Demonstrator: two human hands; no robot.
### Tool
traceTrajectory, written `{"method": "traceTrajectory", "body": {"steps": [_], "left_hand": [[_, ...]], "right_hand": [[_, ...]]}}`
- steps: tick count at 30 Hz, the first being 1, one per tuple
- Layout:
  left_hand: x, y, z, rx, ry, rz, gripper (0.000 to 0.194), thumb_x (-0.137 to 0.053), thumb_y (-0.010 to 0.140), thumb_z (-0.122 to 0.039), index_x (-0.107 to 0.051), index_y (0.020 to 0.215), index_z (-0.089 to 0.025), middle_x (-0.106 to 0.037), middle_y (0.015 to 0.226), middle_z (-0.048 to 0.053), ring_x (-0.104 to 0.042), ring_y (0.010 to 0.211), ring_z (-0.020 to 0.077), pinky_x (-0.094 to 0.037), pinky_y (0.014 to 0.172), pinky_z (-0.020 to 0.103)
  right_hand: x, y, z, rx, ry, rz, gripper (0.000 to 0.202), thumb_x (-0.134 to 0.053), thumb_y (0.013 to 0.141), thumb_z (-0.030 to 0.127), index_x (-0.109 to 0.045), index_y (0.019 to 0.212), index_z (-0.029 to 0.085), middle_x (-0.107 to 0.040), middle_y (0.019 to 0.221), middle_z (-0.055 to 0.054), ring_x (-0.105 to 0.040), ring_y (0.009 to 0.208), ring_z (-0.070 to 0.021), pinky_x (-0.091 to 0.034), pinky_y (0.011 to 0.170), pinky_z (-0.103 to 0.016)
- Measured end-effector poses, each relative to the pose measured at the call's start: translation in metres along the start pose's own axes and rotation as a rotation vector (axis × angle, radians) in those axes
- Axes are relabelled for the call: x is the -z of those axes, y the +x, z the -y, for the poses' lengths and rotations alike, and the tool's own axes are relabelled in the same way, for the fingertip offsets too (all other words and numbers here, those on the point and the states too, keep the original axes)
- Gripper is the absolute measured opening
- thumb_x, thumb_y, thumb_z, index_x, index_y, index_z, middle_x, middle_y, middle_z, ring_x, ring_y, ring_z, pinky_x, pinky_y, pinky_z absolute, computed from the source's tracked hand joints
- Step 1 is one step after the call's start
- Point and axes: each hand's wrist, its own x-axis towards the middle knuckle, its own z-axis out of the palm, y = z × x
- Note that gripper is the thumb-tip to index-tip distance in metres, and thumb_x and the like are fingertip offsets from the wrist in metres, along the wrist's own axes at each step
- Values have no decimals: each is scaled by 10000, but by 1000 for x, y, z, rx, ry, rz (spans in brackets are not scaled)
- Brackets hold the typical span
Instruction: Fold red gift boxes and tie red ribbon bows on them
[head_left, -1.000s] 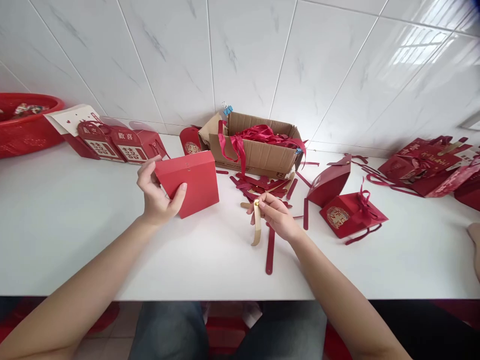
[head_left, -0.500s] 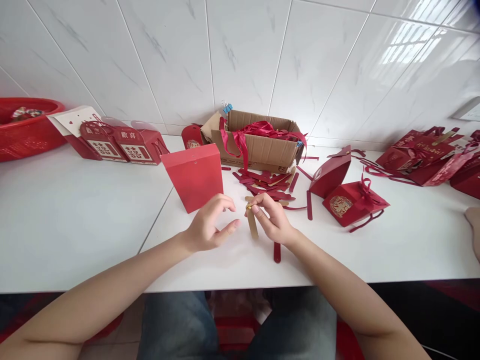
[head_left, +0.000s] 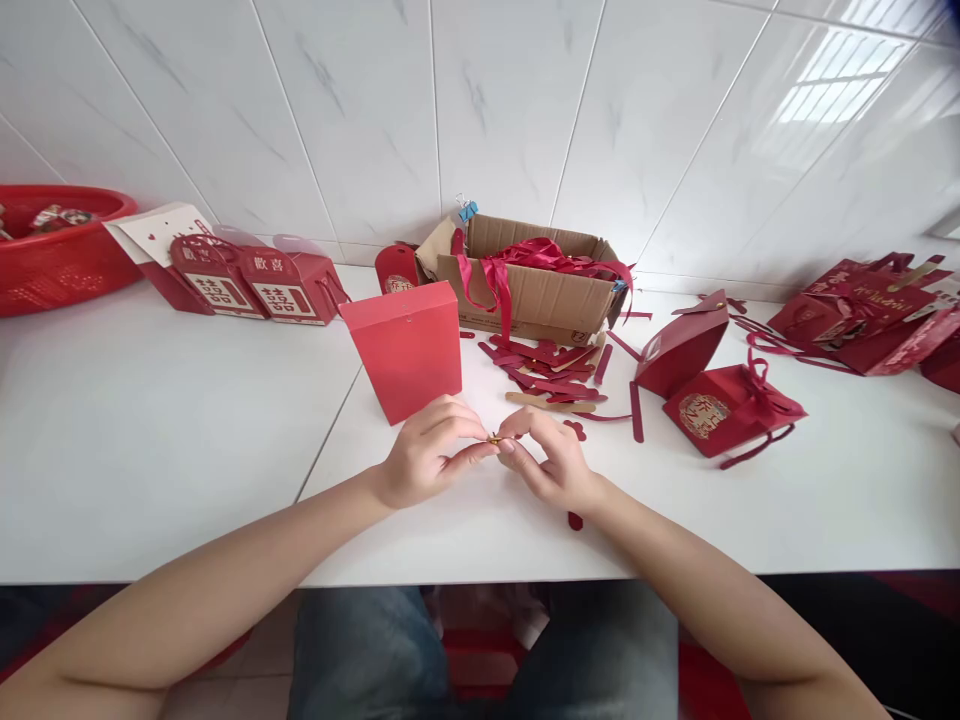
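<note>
So the small gold-coloured piece (head_left: pixel 494 439) is up just over the table (head_left: pixel 150 450), right between my two hands, and it's fiddly. Left hand (head_left: pixel 431 452) and right hand (head_left: pixel 551 455) are both in a tight pinch on it, thumb against forefinger with next to no gap – my fingertips hide most of it, so I can't tell how it's shaped underneath. I'd say steady it with one hand and let the other do the fine work, light pressure, because something that thin could bend or ping away. Lowering it nearer the tabletop would probably help if it slips. Watch the standing red box (head_left: pixel 405 355) just behind my left knuckles; can't tell if they touch, but a careless elbow could tip it. On the right, a loose red strip (head_left: pixel 575 521) pokes out below my wrist, and the strip pile (head_left: pixel 540 362) sits just beyond my fingers, with the cardboard box (head_left: pixel 525 300) behind it blocking forward reach. The two red boxes by the ribbon bow (head_left: pixel 757 385) hem in the right – most elbow room is left, and the table's front edge runs under my forearms.
</note>
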Motion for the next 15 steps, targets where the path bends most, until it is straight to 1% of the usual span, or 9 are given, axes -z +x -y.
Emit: {"method": "traceTrajectory", "body": {"steps": [2, 4, 6, 8, 10, 12, 13, 15], "left_hand": [[3, 2, 0, -44, 27, 13, 130, -705, 797, -164, -600, 868, -192, -647, 719, 8, -616, 672, 135, -531, 636, 272], [5, 3, -1, -50, 21, 18, 122, -702, 802, -169, -606, 872, -196, -655, 726, 10, -628, 675, 138, -534, 637, 272], [6, 5, -2, -29, -42, 28, 115, -683, 815, -154, -606, 891, -193, -657, 745, 20, -634, 697, 142, -542, 650, 271], [6, 4, -4, 27, -149, 63, 103, -650, 837, -136, -598, 911, -185, -651, 758, 30, -631, 714, 139, -545, 659, 265], [5, 3, -5, 120, -250, 106, 77, -618, 858, -135, -583, 908, -181, -636, 757, 31, -619, 708, 130, -537, 650, 250], [5, 2, -7, 247, -341, 145, 37, -593, 876, -155, -568, 885, -181, -616, 763, 27, -605, 698, 121, -526, 637, 238], [5, 2, -8, 326, -392, 161, 21, -579, 885, -175, -560, 878, -182, -605, 775, 28, -600, 697, 120, -522, 631, 237], [6, 2, -9, 496, -516, 205, 63, -561, 899, -237, -547, 869, -183, -587, 804, 33, -594, 704, 126, -521, 620, 246]], "right_hand": [[1, -2, 3, -14, -6, 7, 60, -510, 903, 156, -553, 912, 197, -615, 770, -32, -583, 698, -138, -506, 598, -277], [2, -3, 6, -15, 6, 7, 56, -520, 899, 157, -557, 912, 197, -624, 768, -36, -597, 702, -143, -517, 603, -280], [2, -3, 9, -7, 30, 0, 59, -530, 894, 150, -560, 917, 196, -635, 773, -41, -612, 711, -144, -528, 614, -278], [2, -3, 10, -7, 52, -7, 59, -540, 890, 142, -562, 912, 193, -642, 778, -45, -620, 715, -142, -532, 618, -271], [2, -3, 12, -25, 67, -9, 47, -548, 888, 147, -561, 892, 192, -644, 774, -42, -623, 714, -138, -531, 618, -262], [1, -2, 13, -49, 67, -3, 33, -552, 891, 163, -560, 880, 194, -641, 762, -33, -621, 702, -132, -526, 614, -254], [2, -2, 13, -62, 64, 0, 24, -556, 891, 173, -559, 895, 196, -641, 758, -27, -620, 694, -130, -523, 612, -251], [2, -2, 14, -79, 70, -6, 99, -549, 893, 176, -550, 988, 203, -645, 768, -19, -622, 693, -128, -523, 617, -252]]}}
